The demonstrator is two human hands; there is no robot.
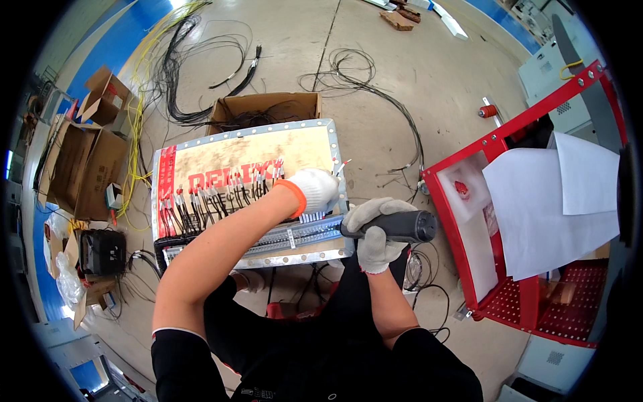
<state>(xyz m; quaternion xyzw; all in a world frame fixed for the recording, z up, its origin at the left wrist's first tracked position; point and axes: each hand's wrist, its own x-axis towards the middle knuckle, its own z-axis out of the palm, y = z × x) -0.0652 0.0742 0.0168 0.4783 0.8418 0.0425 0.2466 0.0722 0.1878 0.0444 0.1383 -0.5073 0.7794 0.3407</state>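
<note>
My right hand (376, 234), in a grey-white glove, is wrapped round a black cylindrical power screwdriver (406, 226). The tool lies nearly level, its front end pointing left at the right end of a terminal block rail (291, 236). Above that same end, my left hand (315, 190) is closed in a white glove with an orange cuff. A thin wire with a white marker sleeve (341, 167) sticks out past its fingers; the fingertips themselves are hidden. Left of it stands a row of black wires with white sleeves (214, 199), partly behind my left forearm.
The rail rests on a metal-edged printed board (268, 144) before my knees. An open cardboard box (268, 107) with cables stands behind it. At right is a red metal cart (469, 153) with white sheets (542, 201). Cable bundles (175, 74) and cartons (87, 167) lie on the floor.
</note>
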